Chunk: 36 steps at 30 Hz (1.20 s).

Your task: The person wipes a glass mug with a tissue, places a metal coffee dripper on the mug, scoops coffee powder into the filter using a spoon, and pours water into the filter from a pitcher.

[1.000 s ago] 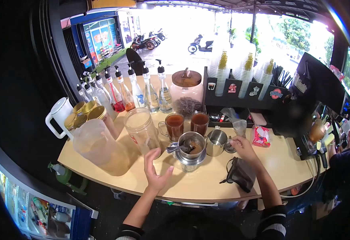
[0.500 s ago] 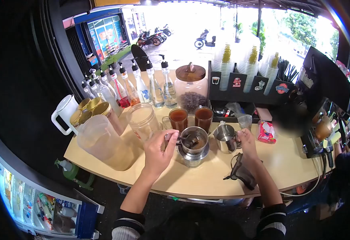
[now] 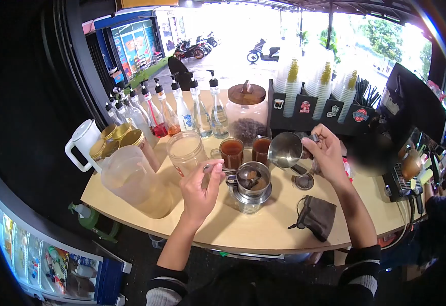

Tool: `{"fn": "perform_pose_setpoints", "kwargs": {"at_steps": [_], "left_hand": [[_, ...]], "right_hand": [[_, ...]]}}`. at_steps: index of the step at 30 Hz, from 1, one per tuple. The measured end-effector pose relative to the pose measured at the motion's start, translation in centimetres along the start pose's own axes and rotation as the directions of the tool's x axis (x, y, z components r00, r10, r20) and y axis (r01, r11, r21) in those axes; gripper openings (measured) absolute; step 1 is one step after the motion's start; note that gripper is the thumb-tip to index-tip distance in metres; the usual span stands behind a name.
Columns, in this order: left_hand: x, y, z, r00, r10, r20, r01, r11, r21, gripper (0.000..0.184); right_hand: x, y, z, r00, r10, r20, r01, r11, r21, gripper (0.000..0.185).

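My left hand (image 3: 201, 191) pinches the handle of a spoon (image 3: 254, 179), whose bowl rests inside a metal drip filter (image 3: 257, 194) among brown coffee grounds. The filter sits on top of a clear glass (image 3: 249, 208). Held up to the right is a small steel pitcher (image 3: 285, 149), its handle gripped by my right hand (image 3: 329, 154). The pitcher is tilted toward the filter but apart from it; I cannot make out any stream. Behind the filter stand two glass mugs of brown drink, a left mug (image 3: 231, 153) and a right mug (image 3: 260, 150).
A small round metal piece (image 3: 302, 181) and a dark cloth pouch (image 3: 317, 217) lie on the right. To the left stand a clear jar (image 3: 186, 148) and a large plastic pitcher (image 3: 131, 178). Pump bottles (image 3: 198, 115), a lidded jar (image 3: 247, 115) and a cup rack (image 3: 304, 109) line the back.
My right hand has lifted the steel pitcher off the table and tipped it leftward. My left hand stays near the filter with the spoon.
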<state>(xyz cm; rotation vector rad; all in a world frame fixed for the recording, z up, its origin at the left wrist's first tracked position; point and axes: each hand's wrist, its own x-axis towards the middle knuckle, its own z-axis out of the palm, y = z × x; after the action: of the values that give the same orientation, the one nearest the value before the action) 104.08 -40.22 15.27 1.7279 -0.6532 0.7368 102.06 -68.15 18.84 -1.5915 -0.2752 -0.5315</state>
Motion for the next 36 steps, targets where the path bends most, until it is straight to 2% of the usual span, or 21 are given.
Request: {"fn": "perform_pose_setpoints", "kwargs": {"at_steps": [3,7,14,16,19,36], "left_hand": [[0.0,0.1,0.1,0.998,-0.055,-0.003,0.055,0.998,-0.029,0.017],[0.1,-0.1,0.2,1.000,-0.011,-0.023,0.010,1.000,-0.022,0.017],[0.1,-0.5,0.2,0.999,-0.012,-0.040,0.011,0.999,-0.040,0.016],[0.2,-0.6,0.2,0.999,0.000,-0.042,-0.001,0.999,-0.042,0.016],[0.2,-0.7,0.2,0.999,0.016,-0.042,-0.018,0.999,-0.042,0.015],[0.3,-0.9,0.2,0.998,0.042,-0.039,-0.042,0.999,-0.001,0.013]], "right_hand": [[0.6,-1.0,1.2,0.998,0.012,0.068,-0.010,1.000,-0.028,0.024],[1.0,-1.3,2.1,0.994,0.003,0.109,0.010,0.993,-0.114,0.025],[1.3,-2.3,3.5,0.992,0.007,0.130,0.008,0.993,-0.115,0.025],[1.5,-2.0,3.4,0.987,-0.059,0.150,0.094,0.966,-0.242,0.026],[1.5,-1.9,3.6,0.987,-0.071,0.143,0.110,0.951,-0.288,0.028],[1.4,-1.7,3.5,0.991,-0.054,0.125,0.091,0.947,-0.308,0.029]]}}
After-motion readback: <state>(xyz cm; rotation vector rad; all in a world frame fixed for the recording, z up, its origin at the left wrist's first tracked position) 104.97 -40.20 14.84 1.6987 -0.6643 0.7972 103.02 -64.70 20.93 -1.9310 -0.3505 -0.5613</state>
